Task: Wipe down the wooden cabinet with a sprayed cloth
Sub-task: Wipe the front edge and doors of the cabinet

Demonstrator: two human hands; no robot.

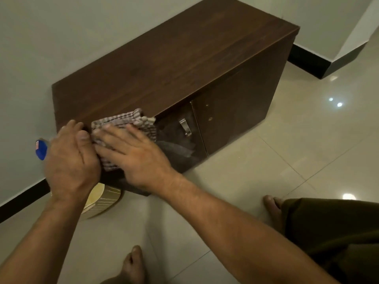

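Standing on the tiled floor against the wall, the cabinet shows its dark top and its door side. The right hand lies flat with straight fingers, pressing the checked cloth over the cabinet's near top-front corner, and the left hand sits just beside it, back toward the camera. A blurred blue object, possibly a spray cap, shows past the left hand; whether that hand grips it cannot be told.
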